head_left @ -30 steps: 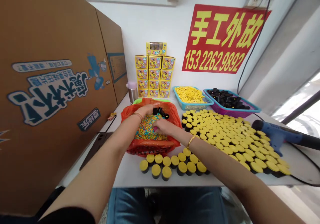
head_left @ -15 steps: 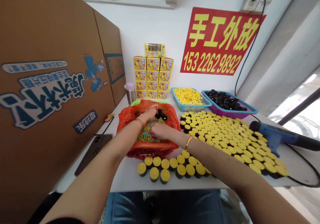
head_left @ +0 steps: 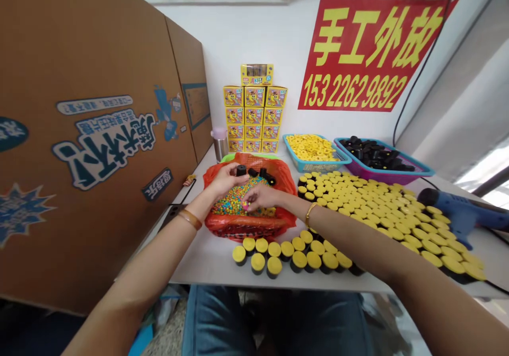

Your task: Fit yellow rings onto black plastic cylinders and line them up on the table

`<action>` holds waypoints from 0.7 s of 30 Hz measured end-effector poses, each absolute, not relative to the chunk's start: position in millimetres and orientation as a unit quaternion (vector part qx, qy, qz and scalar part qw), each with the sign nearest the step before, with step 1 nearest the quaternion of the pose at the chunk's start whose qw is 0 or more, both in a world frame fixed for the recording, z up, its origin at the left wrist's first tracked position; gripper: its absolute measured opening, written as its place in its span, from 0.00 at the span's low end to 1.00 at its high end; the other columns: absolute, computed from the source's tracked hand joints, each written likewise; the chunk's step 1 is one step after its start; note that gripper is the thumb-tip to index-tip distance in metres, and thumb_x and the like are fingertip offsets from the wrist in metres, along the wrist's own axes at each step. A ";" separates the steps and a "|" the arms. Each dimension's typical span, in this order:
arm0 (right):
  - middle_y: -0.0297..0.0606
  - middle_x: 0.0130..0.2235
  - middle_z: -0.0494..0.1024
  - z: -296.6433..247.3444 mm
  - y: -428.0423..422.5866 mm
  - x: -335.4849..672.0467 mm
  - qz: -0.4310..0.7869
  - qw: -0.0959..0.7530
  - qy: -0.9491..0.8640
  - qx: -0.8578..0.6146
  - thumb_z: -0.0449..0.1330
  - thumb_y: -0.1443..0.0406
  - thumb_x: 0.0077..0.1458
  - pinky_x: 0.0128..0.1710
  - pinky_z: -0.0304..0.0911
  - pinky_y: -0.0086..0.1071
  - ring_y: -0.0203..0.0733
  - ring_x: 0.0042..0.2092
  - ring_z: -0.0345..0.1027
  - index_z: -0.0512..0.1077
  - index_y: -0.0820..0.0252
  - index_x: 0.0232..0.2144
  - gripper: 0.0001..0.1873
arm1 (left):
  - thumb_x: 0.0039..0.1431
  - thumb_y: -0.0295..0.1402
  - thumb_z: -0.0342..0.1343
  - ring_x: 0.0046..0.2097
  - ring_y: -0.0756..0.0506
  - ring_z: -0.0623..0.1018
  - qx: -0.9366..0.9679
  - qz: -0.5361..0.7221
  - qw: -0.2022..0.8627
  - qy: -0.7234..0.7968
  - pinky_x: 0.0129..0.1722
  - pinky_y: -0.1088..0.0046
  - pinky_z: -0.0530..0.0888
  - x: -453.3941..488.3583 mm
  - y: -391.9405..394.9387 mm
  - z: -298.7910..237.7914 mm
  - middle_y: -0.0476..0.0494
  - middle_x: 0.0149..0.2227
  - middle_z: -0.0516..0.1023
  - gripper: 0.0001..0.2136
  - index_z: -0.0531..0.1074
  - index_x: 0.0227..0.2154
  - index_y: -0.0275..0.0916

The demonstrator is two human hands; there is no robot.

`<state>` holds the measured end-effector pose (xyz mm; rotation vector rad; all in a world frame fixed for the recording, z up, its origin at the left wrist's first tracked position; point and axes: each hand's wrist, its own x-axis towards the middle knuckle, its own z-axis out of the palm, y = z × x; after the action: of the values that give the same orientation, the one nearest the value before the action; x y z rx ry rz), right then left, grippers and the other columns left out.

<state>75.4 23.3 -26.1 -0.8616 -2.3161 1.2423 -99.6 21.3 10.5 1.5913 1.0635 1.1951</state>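
An orange plastic bag [head_left: 248, 228] lies open on the white table, filled with small multicoloured candies [head_left: 233, 203]. My left hand [head_left: 225, 180] grips a short black tube [head_left: 240, 170] above the bag's far side. Two more black tubes [head_left: 265, 175] lie near it on the bag's edge. My right hand [head_left: 265, 197] reaches over the candies, pinching a small pink candy [head_left: 245, 206] between its fingertips. Yellow-capped black tubes [head_left: 369, 213] stand in dense rows to the right, and a smaller group [head_left: 286, 255] stands in front of the bag.
A blue basket of yellow discs [head_left: 312, 153] and a purple tray of black tubes [head_left: 377, 157] stand at the back. Stacked yellow boxes [head_left: 254, 117], a steel flask [head_left: 220, 145], a blue glue gun [head_left: 461, 213] and a tall cardboard panel [head_left: 99, 133] surround the table.
My left hand has moved back and now has a black tube at its fingertips. My right hand has drawn slightly to the right, and the whole view has shifted.
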 end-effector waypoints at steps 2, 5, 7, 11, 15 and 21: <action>0.32 0.28 0.79 -20.0 24.1 85.0 0.501 0.246 -0.766 -0.320 0.69 0.68 0.38 0.38 0.68 0.32 0.37 0.31 0.72 0.78 0.62 0.30 0.12 | 0.39 0.38 0.70 0.31 0.51 0.71 0.582 0.502 0.487 0.415 0.34 0.73 0.71 -100.6 13.7 8.8 0.52 0.29 0.69 0.17 0.69 0.28 0.37; 0.34 0.29 0.80 -6.1 23.1 100.5 0.507 0.312 -0.730 -0.336 0.70 0.66 0.36 0.40 0.70 0.35 0.38 0.33 0.73 0.78 0.62 0.31 0.14 | 0.35 0.38 0.72 0.29 0.53 0.69 0.565 0.495 0.511 0.418 0.30 0.75 0.67 -100.9 11.6 4.1 0.51 0.28 0.71 0.19 0.71 0.28 0.36; 0.34 0.30 0.80 1.5 23.2 110.0 0.488 0.338 -0.725 -0.350 0.70 0.66 0.36 0.40 0.70 0.37 0.38 0.33 0.73 0.78 0.61 0.31 0.14 | 0.32 0.36 0.73 0.30 0.52 0.71 0.576 0.487 0.498 0.427 0.32 0.75 0.68 -99.2 11.5 -0.2 0.51 0.29 0.73 0.21 0.72 0.29 0.36; 0.33 0.28 0.78 5.6 27.1 122.7 0.452 0.361 -0.727 -0.371 0.69 0.68 0.37 0.38 0.71 0.36 0.38 0.32 0.73 0.77 0.60 0.31 0.13 | 0.32 0.34 0.73 0.33 0.50 0.74 0.630 0.458 0.458 0.430 0.37 0.71 0.71 -89.9 5.6 -4.5 0.51 0.30 0.74 0.22 0.74 0.34 0.37; 0.34 0.28 0.79 6.1 26.9 124.4 0.377 0.344 -0.771 -0.381 0.66 0.69 0.41 0.37 0.69 0.34 0.37 0.32 0.72 0.77 0.60 0.32 0.11 | 0.35 0.35 0.73 0.37 0.48 0.75 0.675 0.401 0.484 0.386 0.42 0.69 0.71 -80.6 -0.1 -2.6 0.47 0.33 0.77 0.19 0.76 0.32 0.35; 0.35 0.30 0.78 21.7 13.7 114.8 0.168 0.294 -0.858 -0.386 0.63 0.70 0.47 0.35 0.61 0.30 0.36 0.32 0.69 0.78 0.62 0.34 0.10 | 0.32 0.32 0.73 0.32 0.51 0.74 0.655 0.381 0.540 0.367 0.37 0.73 0.70 -79.9 4.7 -8.0 0.53 0.28 0.74 0.22 0.71 0.32 0.36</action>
<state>114.8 13.7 21.7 -1.0264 -2.2847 0.4477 -79.9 4.7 -8.0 1.5565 0.8716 0.9064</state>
